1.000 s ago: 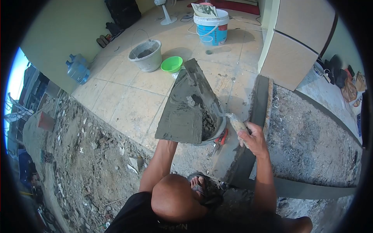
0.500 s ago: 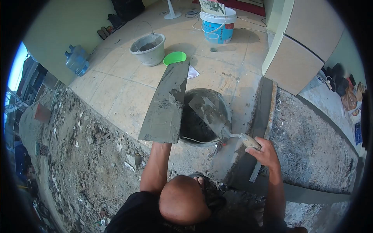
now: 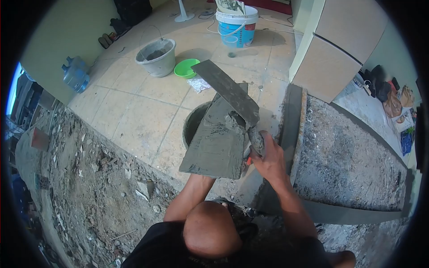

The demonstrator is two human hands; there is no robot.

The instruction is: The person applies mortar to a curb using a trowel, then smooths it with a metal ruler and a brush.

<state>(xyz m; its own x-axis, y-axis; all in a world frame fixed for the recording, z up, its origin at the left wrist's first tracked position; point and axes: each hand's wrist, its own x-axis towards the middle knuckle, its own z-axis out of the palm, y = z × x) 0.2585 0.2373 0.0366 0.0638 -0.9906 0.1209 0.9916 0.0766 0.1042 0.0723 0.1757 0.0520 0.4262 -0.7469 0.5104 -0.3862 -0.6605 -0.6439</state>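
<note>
My left hand is under the near end of a flat grey board and holds it up; its fingers are hidden beneath. Wet mortar coats the board, with a small lump near its right edge. My right hand is closed around the handle of a trowel. The long blade slants up and left over the far part of the board. Behind and below the board is a dark bucket, mostly covered by it.
On the tiled floor stand a grey pail, a green bowl and a blue-and-white bucket. Rubble lies at left. A smooth mortar strip edges a rough gravel patch at right.
The trowel has come up out of the bucket and over the board, its blade turned. My right hand has moved left and up. The board has shifted right and now covers more of the bucket.
</note>
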